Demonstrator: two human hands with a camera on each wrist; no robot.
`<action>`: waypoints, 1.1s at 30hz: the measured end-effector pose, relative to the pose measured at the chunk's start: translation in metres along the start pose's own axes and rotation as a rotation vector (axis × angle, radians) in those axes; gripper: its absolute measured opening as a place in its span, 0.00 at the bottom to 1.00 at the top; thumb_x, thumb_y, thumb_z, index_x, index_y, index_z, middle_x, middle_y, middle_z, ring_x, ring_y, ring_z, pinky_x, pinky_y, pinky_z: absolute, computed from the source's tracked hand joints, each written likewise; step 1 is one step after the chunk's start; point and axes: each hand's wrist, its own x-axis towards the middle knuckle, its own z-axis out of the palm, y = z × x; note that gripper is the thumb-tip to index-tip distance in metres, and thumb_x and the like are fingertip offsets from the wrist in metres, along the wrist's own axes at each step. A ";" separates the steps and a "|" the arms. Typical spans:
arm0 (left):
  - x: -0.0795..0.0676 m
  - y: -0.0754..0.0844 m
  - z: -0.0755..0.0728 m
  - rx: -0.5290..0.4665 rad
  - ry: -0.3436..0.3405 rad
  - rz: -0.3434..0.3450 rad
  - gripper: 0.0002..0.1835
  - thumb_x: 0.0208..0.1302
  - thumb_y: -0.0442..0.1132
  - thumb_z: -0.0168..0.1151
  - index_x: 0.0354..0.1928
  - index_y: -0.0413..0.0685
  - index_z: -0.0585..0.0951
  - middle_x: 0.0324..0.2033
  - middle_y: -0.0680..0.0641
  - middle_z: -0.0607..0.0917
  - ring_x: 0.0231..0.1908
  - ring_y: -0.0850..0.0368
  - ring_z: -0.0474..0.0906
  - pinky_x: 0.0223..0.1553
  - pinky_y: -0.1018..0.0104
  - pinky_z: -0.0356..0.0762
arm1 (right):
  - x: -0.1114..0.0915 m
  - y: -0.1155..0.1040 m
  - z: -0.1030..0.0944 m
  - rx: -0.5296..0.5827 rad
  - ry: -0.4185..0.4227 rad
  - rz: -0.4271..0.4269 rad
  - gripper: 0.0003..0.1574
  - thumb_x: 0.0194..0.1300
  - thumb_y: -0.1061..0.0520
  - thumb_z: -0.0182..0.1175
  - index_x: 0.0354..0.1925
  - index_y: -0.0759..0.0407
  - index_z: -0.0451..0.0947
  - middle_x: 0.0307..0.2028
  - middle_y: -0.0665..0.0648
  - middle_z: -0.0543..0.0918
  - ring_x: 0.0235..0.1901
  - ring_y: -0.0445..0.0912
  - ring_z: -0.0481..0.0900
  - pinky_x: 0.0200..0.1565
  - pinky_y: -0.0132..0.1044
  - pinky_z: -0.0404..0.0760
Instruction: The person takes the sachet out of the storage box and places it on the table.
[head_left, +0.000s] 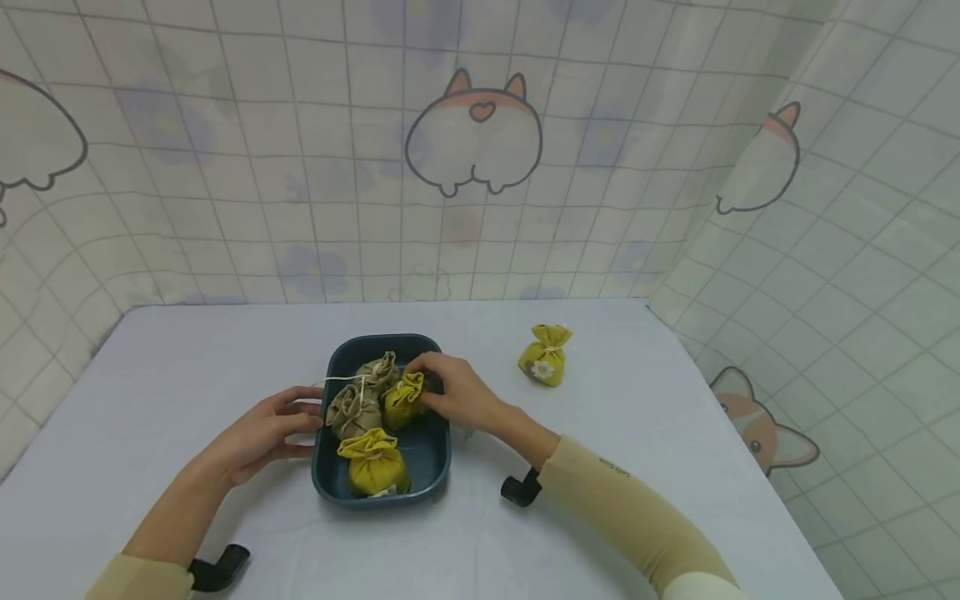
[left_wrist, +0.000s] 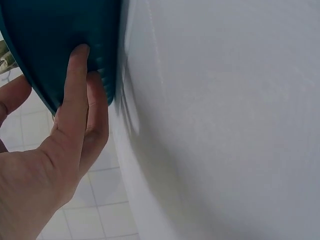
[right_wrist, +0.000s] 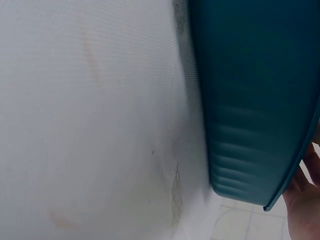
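Note:
On the table stands a dark blue plastic bin (head_left: 431, 479) with small drawstring pouches inside. My left hand (head_left: 262, 433) is at the bin's left side, its fingers touching the outer wall; the left wrist view shows these fingers (left_wrist: 75, 85) stretched along the blue side. My right hand (head_left: 465, 396) reaches over the right rim and pinches a yellow pouch (head_left: 401, 406) between thumb and fingers. Beside that pouch lie two brownish pouches (head_left: 354, 412) with white cord, and another yellow pouch (head_left: 375, 471) sits at the near end. In the right wrist view the bin wall mostly hides the right hand (right_wrist: 305, 207).
A further yellow pouch (head_left: 545, 358) with a white flower stands on the white-covered table (head_left: 600, 433), right of the bin. Behind and beside the table hangs a checked cloth (head_left: 300, 167) with cartoon dogs. Black wrist mounts (head_left: 521, 487) stick out below the sleeves.

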 end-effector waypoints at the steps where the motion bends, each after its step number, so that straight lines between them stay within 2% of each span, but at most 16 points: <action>1: 0.000 0.000 0.000 -0.004 -0.002 0.000 0.34 0.75 0.35 0.55 0.76 0.32 0.55 0.66 0.29 0.69 0.54 0.47 0.78 0.54 0.45 0.82 | 0.000 0.000 0.000 0.004 0.007 -0.006 0.22 0.66 0.69 0.68 0.56 0.63 0.77 0.53 0.57 0.83 0.55 0.48 0.81 0.58 0.34 0.79; 9: 0.002 -0.001 -0.003 -0.049 -0.019 -0.014 0.35 0.74 0.35 0.57 0.77 0.33 0.54 0.64 0.33 0.72 0.53 0.50 0.80 0.54 0.46 0.82 | -0.003 -0.001 0.002 0.062 0.052 -0.018 0.19 0.66 0.69 0.67 0.54 0.62 0.79 0.51 0.56 0.83 0.55 0.47 0.80 0.59 0.37 0.79; 13: 0.002 0.000 -0.003 -0.068 -0.015 -0.025 0.36 0.74 0.35 0.57 0.77 0.34 0.54 0.62 0.34 0.74 0.53 0.50 0.80 0.54 0.46 0.82 | -0.004 -0.002 0.002 0.109 0.073 -0.024 0.18 0.67 0.70 0.66 0.54 0.62 0.79 0.51 0.56 0.83 0.53 0.46 0.80 0.57 0.42 0.82; 16: 0.002 0.001 -0.003 -0.072 -0.018 -0.028 0.36 0.73 0.35 0.58 0.76 0.34 0.55 0.61 0.36 0.75 0.52 0.50 0.80 0.54 0.47 0.82 | -0.005 -0.004 0.000 0.149 0.089 -0.015 0.18 0.67 0.71 0.65 0.54 0.62 0.79 0.51 0.57 0.83 0.52 0.46 0.81 0.54 0.42 0.83; 21: 0.002 0.000 -0.004 -0.078 -0.012 -0.040 0.35 0.73 0.34 0.58 0.76 0.35 0.56 0.58 0.39 0.77 0.52 0.49 0.80 0.54 0.48 0.83 | -0.007 -0.011 -0.006 0.189 0.108 0.030 0.17 0.68 0.70 0.64 0.54 0.61 0.79 0.51 0.56 0.82 0.53 0.47 0.81 0.53 0.38 0.84; 28: 0.004 0.000 -0.003 -0.075 -0.003 -0.047 0.35 0.72 0.34 0.57 0.76 0.35 0.55 0.58 0.39 0.78 0.52 0.49 0.80 0.54 0.47 0.82 | -0.011 -0.016 -0.019 0.276 0.157 0.069 0.17 0.69 0.69 0.63 0.54 0.60 0.79 0.52 0.55 0.82 0.53 0.46 0.80 0.55 0.42 0.83; 33: 0.004 0.000 -0.003 -0.072 0.005 -0.049 0.35 0.71 0.34 0.57 0.76 0.35 0.56 0.57 0.40 0.78 0.51 0.50 0.80 0.54 0.47 0.83 | -0.013 -0.020 -0.029 0.325 0.212 0.072 0.17 0.69 0.70 0.64 0.54 0.61 0.78 0.53 0.57 0.82 0.55 0.48 0.80 0.56 0.42 0.83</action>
